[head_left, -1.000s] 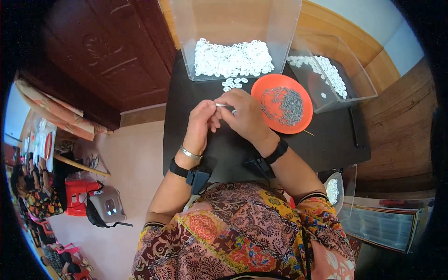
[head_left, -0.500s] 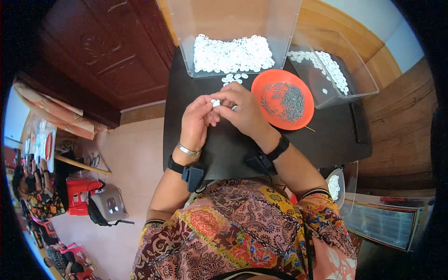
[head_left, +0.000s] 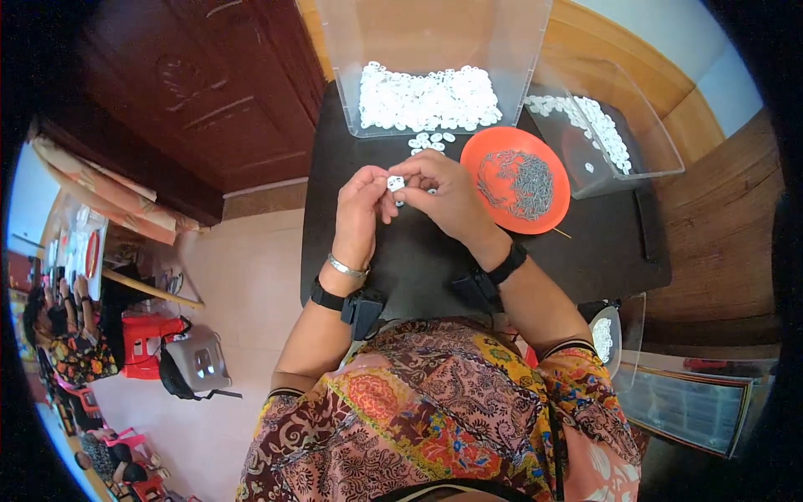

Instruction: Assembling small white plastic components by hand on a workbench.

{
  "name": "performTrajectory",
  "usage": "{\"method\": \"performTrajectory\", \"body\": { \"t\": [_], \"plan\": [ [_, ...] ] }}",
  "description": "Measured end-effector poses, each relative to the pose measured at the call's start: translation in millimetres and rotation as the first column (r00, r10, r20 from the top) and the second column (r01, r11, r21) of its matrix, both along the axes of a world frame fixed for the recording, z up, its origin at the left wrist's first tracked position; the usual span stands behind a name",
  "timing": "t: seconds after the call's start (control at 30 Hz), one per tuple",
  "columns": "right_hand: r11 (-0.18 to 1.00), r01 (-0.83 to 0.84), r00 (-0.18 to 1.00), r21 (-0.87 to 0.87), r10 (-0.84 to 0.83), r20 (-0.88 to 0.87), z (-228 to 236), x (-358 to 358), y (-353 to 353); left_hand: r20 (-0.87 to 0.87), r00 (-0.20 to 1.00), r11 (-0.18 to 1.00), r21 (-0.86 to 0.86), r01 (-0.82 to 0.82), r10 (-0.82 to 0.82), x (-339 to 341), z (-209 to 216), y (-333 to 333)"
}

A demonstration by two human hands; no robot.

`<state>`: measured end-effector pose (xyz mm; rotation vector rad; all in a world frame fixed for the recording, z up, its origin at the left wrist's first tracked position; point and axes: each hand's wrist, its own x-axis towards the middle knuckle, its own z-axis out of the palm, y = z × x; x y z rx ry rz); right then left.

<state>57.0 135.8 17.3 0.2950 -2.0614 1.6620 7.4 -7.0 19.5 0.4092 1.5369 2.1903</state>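
Observation:
Over the dark table, my left hand (head_left: pixel 360 205) pinches a small white plastic piece (head_left: pixel 396 182) between thumb and fingertips. My right hand (head_left: pixel 445 191) meets it from the other side, its thumb and fingers closed at the same piece. Bits of other white pieces show below and beside my right fingers, partly covered. Just beyond my hands, several white oval pieces with holes (head_left: pixel 432 140) lie loose on the table. To the right of my right hand is an orange-red plate (head_left: pixel 477 155) with a heap of small grey metal pins or screws (head_left: pixel 531 186).
A large clear bin (head_left: pixel 435 33) of white pieces (head_left: pixel 427 99) stands at the back. Another clear bin (head_left: pixel 669 159) with white pieces is at the right. A thin yellowish stick (head_left: pixel 562 233) pokes out by the plate. Far left, other people sit near red chairs (head_left: pixel 142 343).
The view has shifted slightly, so everything sits a little further right. The white piece between my fingertips is turned and now shows more of its face. Both hands stay together.

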Motion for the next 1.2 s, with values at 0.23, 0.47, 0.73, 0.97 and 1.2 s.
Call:
{"method": "performTrajectory", "body": {
  "t": [0.23, 0.47, 0.73, 0.97, 1.2],
  "plan": [
    [0.999, -0.007, 1.000, 0.042, 0.008, -0.007, 5.0, 1.8, -1.9, -0.075, 0.997, 0.998, -0.061, 0.008, -0.012, 1.1, 1.5, -4.0],
    [0.998, -0.056, 0.998, 0.026, 0.056, -0.003, 9.1, 3.6, -0.5, -0.208, 0.978, 0.992, -0.113, -0.049, 0.024, 2.8, 0.8, -5.4],
    [0.990, -0.137, 0.990, 0.040, 0.135, 0.049, 12.0, 3.8, 4.8, -0.256, 0.963, 0.992, -0.070, -0.103, 0.082, 4.1, 0.4, -2.1],
    [0.982, -0.018, 1.000, 0.187, 0.022, -0.021, 14.0, 7.4, -0.4, -0.357, 0.927, 0.984, -0.081, -0.157, 0.118, 1.9, 0.7, -0.5],
    [0.947, 0.144, 0.982, 0.288, -0.100, -0.160, 19.3, 12.6, -10.2, -0.378, 0.922, 0.984, -0.112, -0.136, 0.084, 4.1, 2.3, -3.1]
  ]
}}
